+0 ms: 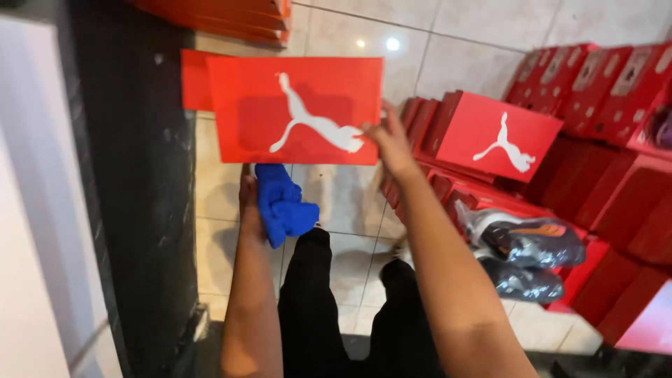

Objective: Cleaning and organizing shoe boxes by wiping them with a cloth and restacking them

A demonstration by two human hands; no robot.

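A box lid (294, 110) is held up above a cloth (282, 204), with stacked boxes (595, 140) right, shoes (525, 245) seemingly inside one.

Both arms stretch forward toward twelve o'clock; the left hand (247, 196) is closed in a grasp, the right hand (389, 143) pinches at one o'clock.

— What is the person wearing?
— Black trousers (329, 308) on both legs — plain, with no pattern showing.
— And the arms?
— Bare: no sleeves, watch or bracelet on the left forearm (248, 308) or the right forearm (448, 280), and no gloves or rings that show
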